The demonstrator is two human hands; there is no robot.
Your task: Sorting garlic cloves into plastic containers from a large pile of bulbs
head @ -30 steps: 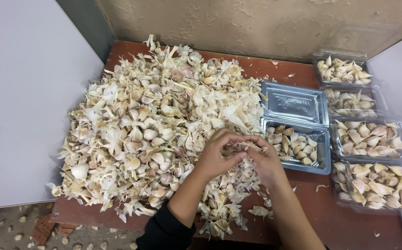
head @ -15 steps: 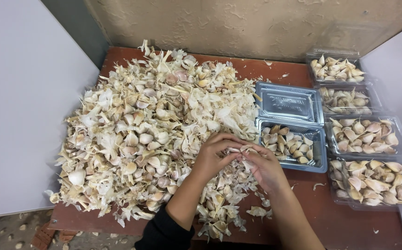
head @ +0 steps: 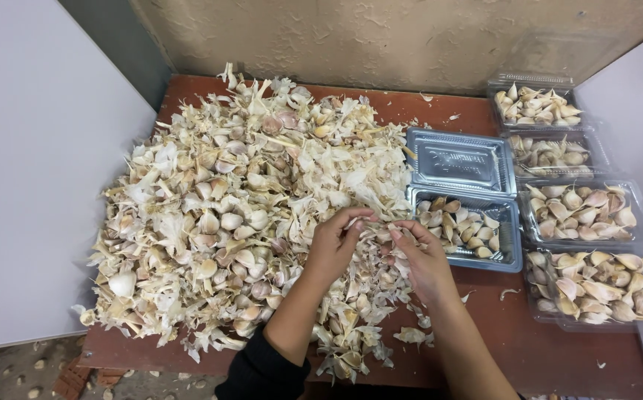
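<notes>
We've got left hand (head: 334,248) & right hand (head: 421,255) together, each grip pinching a garlic clove (head: 372,224) over the pile's (head: 218,215) edge, beside the open tray (head: 464,228) for short drops.

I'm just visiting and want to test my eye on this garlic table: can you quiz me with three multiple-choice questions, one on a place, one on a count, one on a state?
1. Where does the big garlic pile lie?
A. left part of the table
B. inside a tray
C. on the floor

2. How many filled clear boxes stand in the column along the right edge?
A. one
B. four
C. seven

3. How is the open hinged tray beside the hands?
A. empty
B. shut
C. partly filled with cloves

Answers:
1 A, the pile covers the brown table left of the trays.
2 B, four boxes in a column.
3 C, cloves lie in its near half, the lid half bare.
</notes>
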